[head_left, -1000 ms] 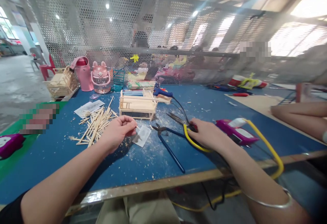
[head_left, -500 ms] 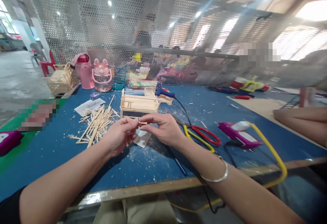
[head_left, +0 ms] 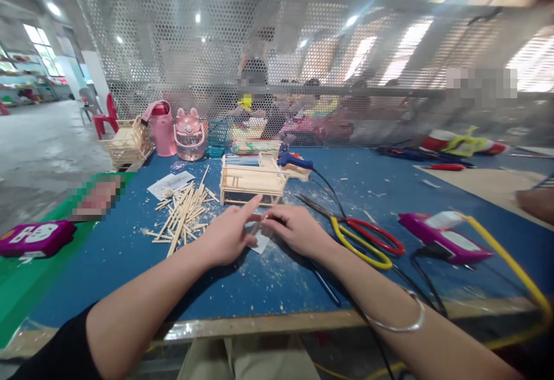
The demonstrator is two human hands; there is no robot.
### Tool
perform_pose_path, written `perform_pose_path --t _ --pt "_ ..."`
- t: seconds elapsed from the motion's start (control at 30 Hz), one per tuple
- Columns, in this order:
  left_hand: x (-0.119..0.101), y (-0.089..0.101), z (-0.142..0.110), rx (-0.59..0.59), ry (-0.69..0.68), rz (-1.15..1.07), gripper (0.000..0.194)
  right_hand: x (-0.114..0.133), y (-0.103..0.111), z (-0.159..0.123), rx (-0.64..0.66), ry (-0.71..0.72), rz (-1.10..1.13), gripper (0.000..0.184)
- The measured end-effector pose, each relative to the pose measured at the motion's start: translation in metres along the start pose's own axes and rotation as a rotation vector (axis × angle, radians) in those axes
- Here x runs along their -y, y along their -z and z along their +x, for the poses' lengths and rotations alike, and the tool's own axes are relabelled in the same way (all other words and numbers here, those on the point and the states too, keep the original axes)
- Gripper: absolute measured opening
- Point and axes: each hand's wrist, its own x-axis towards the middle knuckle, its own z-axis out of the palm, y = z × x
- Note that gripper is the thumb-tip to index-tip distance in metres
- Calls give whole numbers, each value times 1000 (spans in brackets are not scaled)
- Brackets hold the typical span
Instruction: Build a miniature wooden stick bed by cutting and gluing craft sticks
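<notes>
My left hand [head_left: 229,234] is over the front middle of the table. Its index finger stretches out, the thumb stands apart from it, and the other fingers curl under. My right hand [head_left: 296,228] is closed in a pinch, its fingertips meeting the left thumb. A tiny pale bit shows at that pinch, too small to name. Just beyond the fingers stands a small wooden stick frame [head_left: 253,181] with a flat slatted top. Beneath the hands lies a white paper slip [head_left: 260,242]. A pile of thin wooden sticks [head_left: 186,215] is left of my left hand.
Scissors with red and yellow handles [head_left: 361,244] lie right of my right hand. A blue glue gun [head_left: 294,159] rests behind the frame. Purple devices [head_left: 445,238] sit at right and left. Pink bottles [head_left: 189,137] stand near the mesh screen [head_left: 173,51]. A person's arm shows far right.
The view has swung left, so things sit farther right. My left hand has let go of the small wooden piece and extended its index finger; the right hand stays pinched.
</notes>
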Motion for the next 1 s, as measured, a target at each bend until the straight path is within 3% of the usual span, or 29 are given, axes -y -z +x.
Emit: perform_pose_path --t 0.1,0.23,0.37,0.53,0.73,1.0 --pt "6 -3 3 104 15 128 82 -2 -4 0 126 -14 -111 15" --pt "6 -3 4 145 -3 195 79 -1 -4 1 167 2 -148 14" --pt "-2 -4 0 70 -25 196 82 -3 3 1 132 -22 -93 17" --pt "-5 -1 -3 -32 -15 129 56 -3 7 -1 84 -58 -100 20" --pt "-2 0 -4 83 14 188 82 -4 2 0 146 16 -178 17" --pt "-7 -2 -2 122 60 281 87 4 -2 -2 119 126 -473 17"
